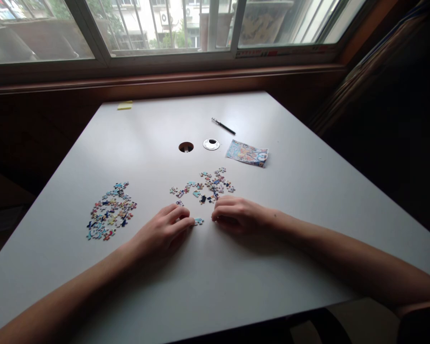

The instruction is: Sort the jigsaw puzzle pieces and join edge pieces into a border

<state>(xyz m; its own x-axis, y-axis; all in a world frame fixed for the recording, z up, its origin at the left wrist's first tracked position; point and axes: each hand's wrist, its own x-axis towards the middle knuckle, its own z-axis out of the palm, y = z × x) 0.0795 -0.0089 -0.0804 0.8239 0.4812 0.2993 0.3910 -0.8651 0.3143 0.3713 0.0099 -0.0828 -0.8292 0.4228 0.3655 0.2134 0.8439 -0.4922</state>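
My left hand is closed, its thumb and fingertips at a light-blue jigsaw puzzle piece close to the tabletop. Just right of that piece is my right hand, fingers curled together and pointing down; whatever lies under its fingertips is hidden. Beyond both hands spreads a loose group of puzzle pieces, some close to the right knuckles. A larger pile of puzzle pieces in mixed colours lies to the left of my left hand.
On the white table lie a printed picture sheet, a black pen and a round silver cover. Beside the cover is a cable hole. A yellow sticky-note pad sits at the far edge, below the window.
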